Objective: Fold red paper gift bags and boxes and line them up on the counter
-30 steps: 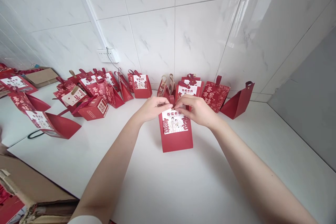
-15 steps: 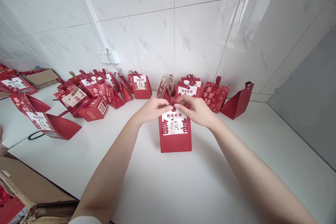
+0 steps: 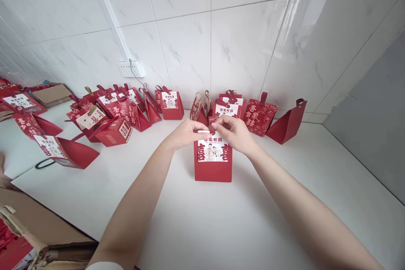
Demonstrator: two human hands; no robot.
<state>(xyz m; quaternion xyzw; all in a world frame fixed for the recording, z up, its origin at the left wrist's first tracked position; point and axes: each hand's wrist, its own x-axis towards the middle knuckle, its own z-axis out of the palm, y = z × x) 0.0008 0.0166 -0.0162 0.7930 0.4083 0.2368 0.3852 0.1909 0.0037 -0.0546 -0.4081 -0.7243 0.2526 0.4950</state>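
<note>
A red gift box (image 3: 213, 173) stands upright on the white table, its front facing me. On it hangs a white tag (image 3: 213, 155) printed with a bridal couple and red characters. My left hand (image 3: 187, 134) pinches the box's top edge, with the thumb across the upper part of the tag. Just right of it, my right hand (image 3: 236, 134) is closed at the top, thumb and forefinger pinching the red ribbon loop (image 3: 211, 123). My fingers hide most of the box's top and part of the ribbon.
Behind, along the tiled wall, stand several red gift boxes, including a patterned one (image 3: 258, 117) and a plain one (image 3: 288, 123). More boxes crowd the left, near a cube-shaped box (image 3: 114, 131). An open carton (image 3: 44, 223) sits below the table's left edge.
My left thumb has slid lower over the tag's top. My right fingers have drawn slightly apart from the left at the ribbon. The box stays nearly in place.
</note>
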